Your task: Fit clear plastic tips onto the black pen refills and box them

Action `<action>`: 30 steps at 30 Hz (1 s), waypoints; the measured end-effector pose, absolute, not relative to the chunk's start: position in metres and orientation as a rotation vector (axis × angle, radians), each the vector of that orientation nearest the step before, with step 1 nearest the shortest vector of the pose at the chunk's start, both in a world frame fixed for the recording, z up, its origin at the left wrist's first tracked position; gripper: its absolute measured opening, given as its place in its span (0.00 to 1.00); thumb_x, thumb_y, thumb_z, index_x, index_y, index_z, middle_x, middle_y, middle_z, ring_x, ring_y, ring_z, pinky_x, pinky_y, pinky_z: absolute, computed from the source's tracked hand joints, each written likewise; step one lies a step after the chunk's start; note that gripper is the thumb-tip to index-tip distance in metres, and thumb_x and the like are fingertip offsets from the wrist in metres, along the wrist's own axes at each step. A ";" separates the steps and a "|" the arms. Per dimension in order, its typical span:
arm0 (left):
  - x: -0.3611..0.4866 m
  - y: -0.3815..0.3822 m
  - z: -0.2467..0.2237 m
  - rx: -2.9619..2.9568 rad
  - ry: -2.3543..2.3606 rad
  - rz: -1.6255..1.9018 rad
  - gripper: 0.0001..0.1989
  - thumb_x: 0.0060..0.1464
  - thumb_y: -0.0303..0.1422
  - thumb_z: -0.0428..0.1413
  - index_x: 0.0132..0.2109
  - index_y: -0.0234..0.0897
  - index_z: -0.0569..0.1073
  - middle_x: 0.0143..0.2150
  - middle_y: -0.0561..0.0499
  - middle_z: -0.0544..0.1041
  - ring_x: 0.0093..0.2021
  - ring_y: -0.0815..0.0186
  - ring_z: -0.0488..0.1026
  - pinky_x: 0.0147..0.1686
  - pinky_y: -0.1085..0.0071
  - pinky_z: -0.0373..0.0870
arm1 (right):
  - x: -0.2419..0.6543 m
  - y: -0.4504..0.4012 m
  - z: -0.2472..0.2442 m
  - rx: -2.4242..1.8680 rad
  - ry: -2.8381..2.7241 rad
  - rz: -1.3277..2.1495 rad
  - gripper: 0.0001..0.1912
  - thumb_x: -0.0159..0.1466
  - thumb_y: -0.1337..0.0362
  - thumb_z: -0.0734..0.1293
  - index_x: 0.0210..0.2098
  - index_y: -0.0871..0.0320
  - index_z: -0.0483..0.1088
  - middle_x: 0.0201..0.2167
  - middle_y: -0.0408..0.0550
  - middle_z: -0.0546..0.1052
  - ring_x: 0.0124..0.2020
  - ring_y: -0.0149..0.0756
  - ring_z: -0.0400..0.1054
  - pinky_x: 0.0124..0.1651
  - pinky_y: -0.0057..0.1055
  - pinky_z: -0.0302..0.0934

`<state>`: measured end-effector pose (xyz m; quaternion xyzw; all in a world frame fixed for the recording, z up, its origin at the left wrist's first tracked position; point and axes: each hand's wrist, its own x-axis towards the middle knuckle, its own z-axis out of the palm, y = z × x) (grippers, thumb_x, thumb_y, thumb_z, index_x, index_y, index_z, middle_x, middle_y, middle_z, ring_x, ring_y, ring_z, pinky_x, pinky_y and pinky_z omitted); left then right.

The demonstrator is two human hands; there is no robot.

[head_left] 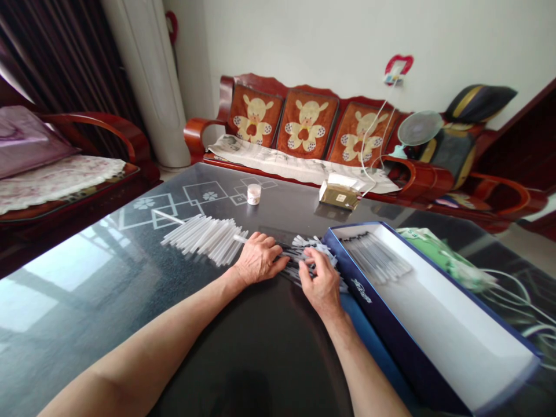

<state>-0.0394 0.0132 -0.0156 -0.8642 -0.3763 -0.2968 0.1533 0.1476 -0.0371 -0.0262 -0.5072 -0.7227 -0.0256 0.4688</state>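
My left hand (260,258) is closed over the table, with a white tube (240,238) sticking out from under its left side. To its left lies a row of translucent white tubes (204,237). My right hand (320,284) has curled fingers, thumb and forefinger close together, over a pile of thin dark sticks (295,252) with pale grey-white ends (319,243). What its fingertips grip, if anything, is too small to make out. Beside my right hand stands an open blue box (365,295) with a white inside; thin grey pieces with dark tips (377,258) lie at its far end.
The dark glossy table (182,347) also bears a small white cup-like container (254,194), a tissue box (339,196) and a green-and-white packet (447,255). White cables (516,289) lie at the right. Behind stand a wooden sofa (204,133) and a small fan (419,128).
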 end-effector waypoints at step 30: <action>-0.057 0.016 0.006 -2.281 -1.148 -1.117 0.13 0.62 0.39 0.51 0.51 0.48 0.73 0.38 0.48 0.74 0.35 0.65 0.65 0.38 0.66 0.60 | 0.152 -0.030 -0.036 -1.440 -1.927 -0.401 0.08 0.63 0.64 0.65 0.39 0.55 0.75 0.34 0.48 0.73 0.38 0.39 0.63 0.46 0.39 0.54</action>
